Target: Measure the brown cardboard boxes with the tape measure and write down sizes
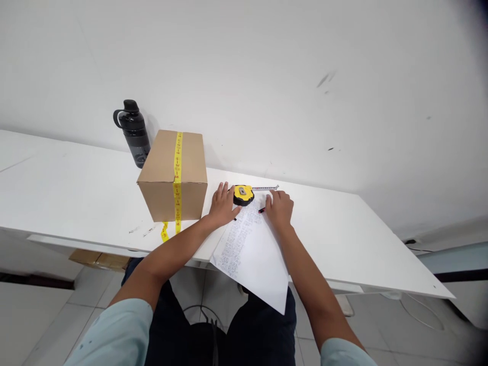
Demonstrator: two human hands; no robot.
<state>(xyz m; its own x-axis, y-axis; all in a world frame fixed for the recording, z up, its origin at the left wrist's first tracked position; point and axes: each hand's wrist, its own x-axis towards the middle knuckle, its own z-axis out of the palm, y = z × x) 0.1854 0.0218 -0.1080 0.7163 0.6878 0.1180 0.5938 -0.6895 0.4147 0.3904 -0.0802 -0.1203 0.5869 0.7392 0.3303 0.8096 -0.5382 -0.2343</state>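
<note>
A yellow and black tape measure (243, 194) lies at the top of a sheet of handwritten paper (263, 254). A short length of its blade (265, 188) is drawn out to the right. My left hand (223, 207) rests at the left side of the case, fingers spread and thumb on the paper. On the right, my right hand (280, 207) is curled by the blade's end. A dark pen with a red part (261, 210) pokes out from beneath its fingers; the rest of the pen is hidden. The paper's lower part hangs over the table edge.
Left of my hands stands a closed cardboard box (171, 173) sealed with yellow printed tape. A black bottle (134, 134) stands behind it against the wall. The white table (335, 234) is narrow, with the wall behind and my legs below its front edge.
</note>
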